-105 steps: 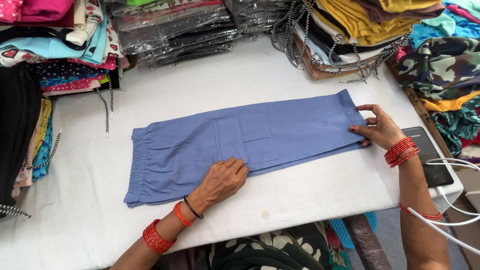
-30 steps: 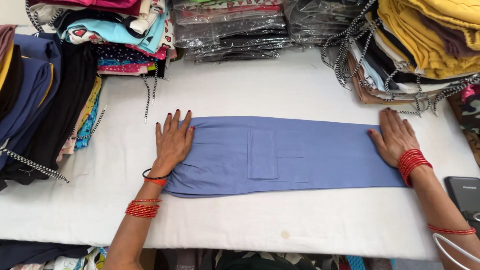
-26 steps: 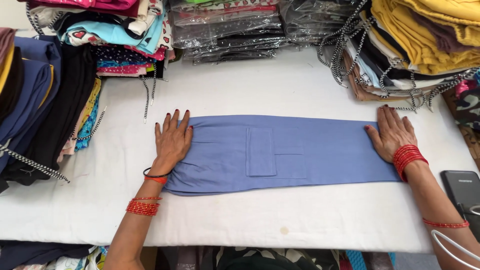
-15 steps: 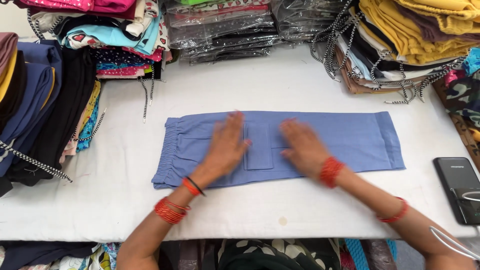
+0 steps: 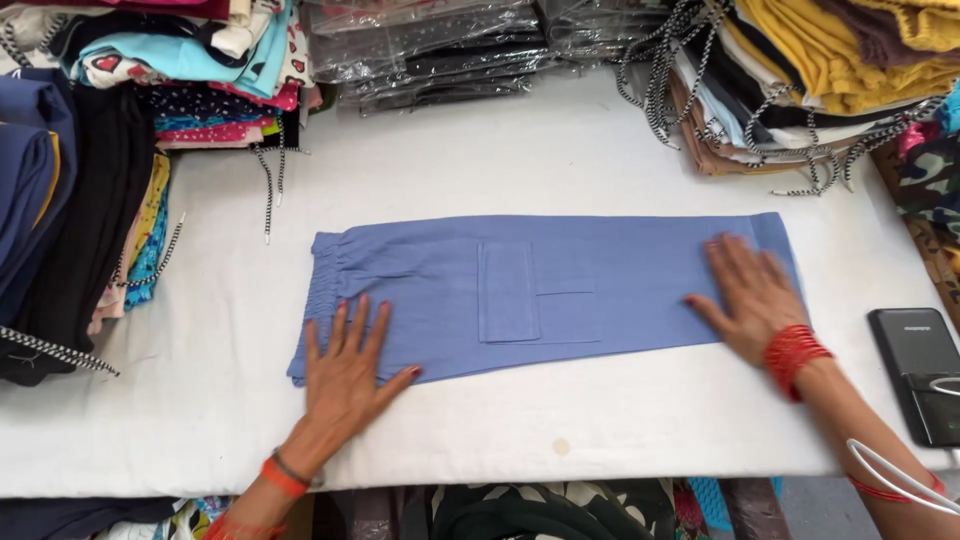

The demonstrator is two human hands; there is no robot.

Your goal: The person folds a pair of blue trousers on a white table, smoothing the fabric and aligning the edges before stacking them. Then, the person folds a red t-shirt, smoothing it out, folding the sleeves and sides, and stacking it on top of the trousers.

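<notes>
A blue pair of trousers (image 5: 580,290), folded lengthwise with a patch pocket facing up, lies flat across the white table (image 5: 500,430). Its gathered waistband points left. My left hand (image 5: 348,375) rests flat, fingers spread, on the near left corner by the waistband. My right hand (image 5: 750,295), also flat with the fingers apart, presses on the leg end at the right. Red bangles circle both wrists. Neither hand grips the cloth.
Stacks of folded clothes (image 5: 90,180) line the left side, plastic-wrapped packs (image 5: 430,50) the back, and more piles with striped drawstrings (image 5: 790,90) the back right. A black power bank (image 5: 925,375) with a white cable lies at the right edge.
My hands were together at the trousers' middle half a second ago. They have slid apart over the cloth, the left to the waistband end and the right to the leg end.
</notes>
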